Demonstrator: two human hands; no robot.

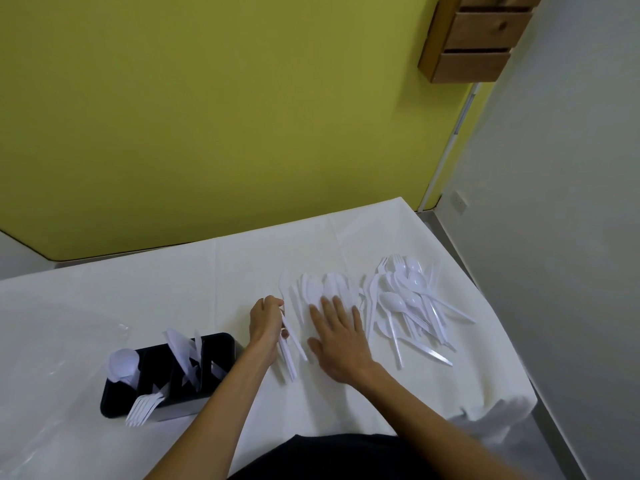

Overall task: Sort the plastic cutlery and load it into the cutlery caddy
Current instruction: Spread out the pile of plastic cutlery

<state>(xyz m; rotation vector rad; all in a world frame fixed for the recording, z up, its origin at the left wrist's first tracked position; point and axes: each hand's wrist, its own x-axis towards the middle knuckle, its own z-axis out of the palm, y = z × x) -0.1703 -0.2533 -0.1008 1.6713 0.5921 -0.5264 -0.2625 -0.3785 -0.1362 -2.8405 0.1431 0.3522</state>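
A black cutlery caddy (221,342) stands at the left on the white table; spoons (122,362), knives (180,348) and forks (142,408) stick out of separate compartments. My left hand (266,323) is shut on a bundle of white plastic knives (289,355) just right of the caddy. My right hand (337,336) lies flat with fingers spread over a row of white cutlery (318,289). A mixed pile of white spoons, forks and knives (408,303) lies further right.
The white tablecloth (138,299) covers the table, whose right edge drops off near the pile. Clear plastic wrap (41,341) lies left of the caddy. A yellow-green wall stands behind, and a wooden drawer unit (474,36) hangs at the upper right.
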